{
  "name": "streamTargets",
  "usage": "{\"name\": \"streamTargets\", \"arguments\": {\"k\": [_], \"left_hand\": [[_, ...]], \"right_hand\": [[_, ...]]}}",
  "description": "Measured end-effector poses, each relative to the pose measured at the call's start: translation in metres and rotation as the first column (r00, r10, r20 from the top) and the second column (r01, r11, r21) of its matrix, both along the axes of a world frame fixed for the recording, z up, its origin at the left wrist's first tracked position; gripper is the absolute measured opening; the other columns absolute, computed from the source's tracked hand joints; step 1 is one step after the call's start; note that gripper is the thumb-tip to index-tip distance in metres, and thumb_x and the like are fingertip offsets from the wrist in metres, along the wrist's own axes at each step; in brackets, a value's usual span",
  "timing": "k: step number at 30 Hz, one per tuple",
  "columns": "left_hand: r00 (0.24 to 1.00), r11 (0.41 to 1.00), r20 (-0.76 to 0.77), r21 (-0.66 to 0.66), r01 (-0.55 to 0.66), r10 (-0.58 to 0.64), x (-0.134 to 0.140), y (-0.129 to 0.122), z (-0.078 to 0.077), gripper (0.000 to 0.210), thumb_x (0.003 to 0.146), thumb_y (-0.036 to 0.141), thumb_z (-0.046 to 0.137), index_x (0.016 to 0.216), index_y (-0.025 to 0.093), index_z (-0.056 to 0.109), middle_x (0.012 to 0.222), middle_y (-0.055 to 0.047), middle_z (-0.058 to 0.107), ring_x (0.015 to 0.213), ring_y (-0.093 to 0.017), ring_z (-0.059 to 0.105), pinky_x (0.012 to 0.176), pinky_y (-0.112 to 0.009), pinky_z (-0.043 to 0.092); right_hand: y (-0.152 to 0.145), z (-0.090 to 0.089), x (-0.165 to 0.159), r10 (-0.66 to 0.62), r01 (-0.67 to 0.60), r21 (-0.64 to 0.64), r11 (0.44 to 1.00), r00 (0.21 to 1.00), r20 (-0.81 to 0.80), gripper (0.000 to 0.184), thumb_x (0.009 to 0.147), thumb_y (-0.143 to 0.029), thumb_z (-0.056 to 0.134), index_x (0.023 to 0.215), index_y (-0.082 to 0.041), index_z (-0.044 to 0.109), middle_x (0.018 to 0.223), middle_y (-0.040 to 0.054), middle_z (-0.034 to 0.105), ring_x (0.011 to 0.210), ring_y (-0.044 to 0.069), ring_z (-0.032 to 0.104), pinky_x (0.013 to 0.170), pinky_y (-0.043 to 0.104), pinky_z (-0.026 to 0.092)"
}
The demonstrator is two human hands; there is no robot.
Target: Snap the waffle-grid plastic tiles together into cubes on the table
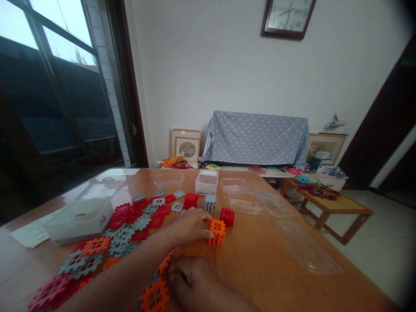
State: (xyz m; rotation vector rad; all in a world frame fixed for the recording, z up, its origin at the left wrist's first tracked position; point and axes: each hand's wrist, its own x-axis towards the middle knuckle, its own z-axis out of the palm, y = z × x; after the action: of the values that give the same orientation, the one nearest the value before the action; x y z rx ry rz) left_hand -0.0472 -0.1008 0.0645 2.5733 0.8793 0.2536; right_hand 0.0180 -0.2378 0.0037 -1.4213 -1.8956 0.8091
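A heap of flat red, grey and orange tiles (130, 225) spreads at 9 o'clock of the hands. Beyond it stand a red cube (190, 201), a grey cube (209, 202) and a second red cube (227, 216). A lidded white box (79, 220) sits at 10 o'clock, a small clear tub (206, 183) at 12 o'clock, and clear trays (247, 203) and a long lid (305, 249) lie toward 2 o'clock.

The wooden bench (266, 268) is glossy. Behind it are a white wall, a clock (287, 17), a dotted cloth cover (256, 136), a low table (328, 201) and a dark window (48, 86).

The left hand (190, 225) reaches across, its fingertips touching the orange cube (217, 232) on its 9 o'clock side, fingers narrow. The right hand (198, 284) lies curled at 6 o'clock, beside an orange tile (154, 297); I cannot tell whether it grips anything.
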Motion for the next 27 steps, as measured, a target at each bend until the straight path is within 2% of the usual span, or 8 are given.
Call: {"name": "streamTargets", "arguments": {"k": [9,22,27], "left_hand": [[0.999,0.999,-0.047,0.035,-0.025,0.027,-0.0014,-0.0022,0.0028,0.054,0.071,0.056,0.072,0.117,0.027,0.071,0.12,-0.007,0.071,0.111,-0.031,0.063,0.094,-0.038,0.048],[0.999,0.999,-0.045,0.052,0.012,-0.01,0.0,0.0016,0.0001,0.053,0.07,0.059,0.073,0.114,0.03,0.071,0.117,-0.005,0.072,0.111,-0.029,0.063,0.093,-0.034,0.048],[0.999,0.998,-0.034,0.054,0.012,-0.011,-0.0009,0.0029,-0.0025,0.065,0.069,0.062,0.074,0.124,0.028,0.068,0.123,-0.008,0.07,0.114,-0.032,0.061,0.095,-0.037,0.047]], "right_hand": [[0.0,0.0019,-0.0004,-0.005,0.006,0.032,0.999,1.0,-0.029,0.022,0.093,-0.02,0.047,0.098,-0.025,0.068,0.094,-0.0022,0.076,0.083,0.015,0.072,0.068,0.019,0.046],[-0.0003,0.0008,-0.0011,0.007,-0.006,0.025,1.0,1.0,-0.019,0.023,0.092,-0.018,0.047,0.099,-0.024,0.068,0.094,-0.0023,0.076,0.083,0.014,0.071,0.066,0.018,0.045],[-0.0019,0.006,-0.0006,0.008,-0.008,-0.011,1.0,1.0,-0.019,0.023,0.095,-0.021,0.046,0.099,-0.023,0.069,0.095,-0.0004,0.076,0.085,0.015,0.071,0.069,0.02,0.047]]}}
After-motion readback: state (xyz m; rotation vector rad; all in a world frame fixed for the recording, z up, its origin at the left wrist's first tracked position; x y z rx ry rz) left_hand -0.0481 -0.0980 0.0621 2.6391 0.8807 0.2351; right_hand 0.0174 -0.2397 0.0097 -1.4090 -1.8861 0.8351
